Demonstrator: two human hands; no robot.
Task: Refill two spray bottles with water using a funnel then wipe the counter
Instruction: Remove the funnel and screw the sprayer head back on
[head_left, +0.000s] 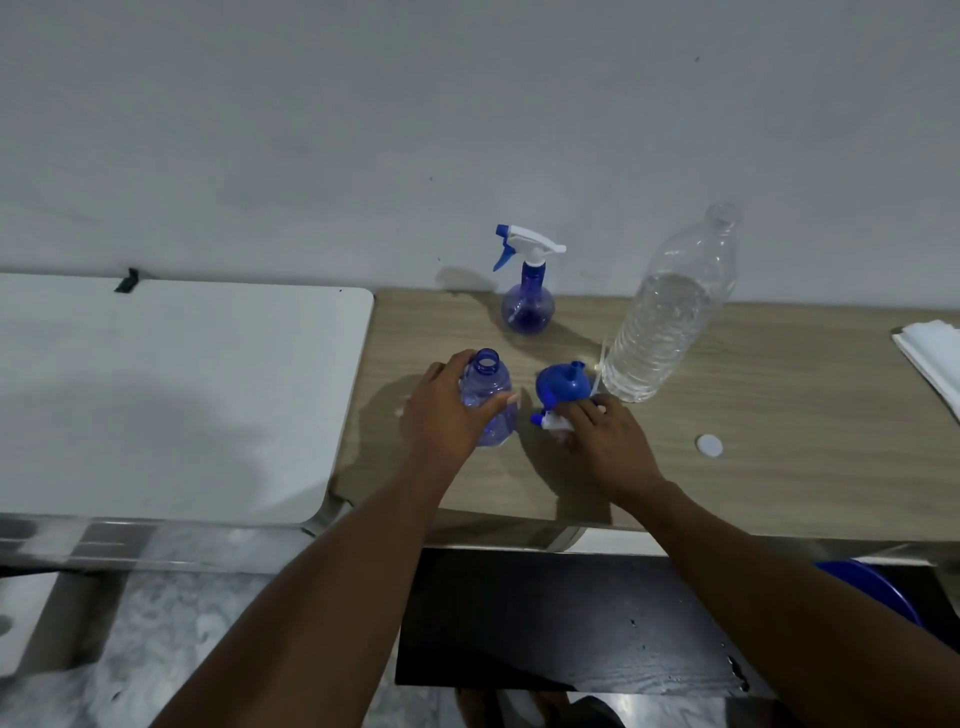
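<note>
An open blue spray bottle (488, 395) with no top stands on the wooden counter (753, 415), and my left hand (447, 410) grips its body. My right hand (602, 441) rests on the white and blue spray head (550, 420) lying on the counter. A blue funnel (563, 387) lies upside down just beyond it. A second blue spray bottle (525, 301) with its trigger top on stands by the wall. A large clear water bottle (670, 312), uncapped and partly full, stands to the right.
A white bottle cap (709, 446) lies on the counter to the right. Folded white cloth or paper (935, 358) sits at the far right edge. A white table (171, 395) adjoins the counter on the left. A blue basin (872, 592) shows below the counter.
</note>
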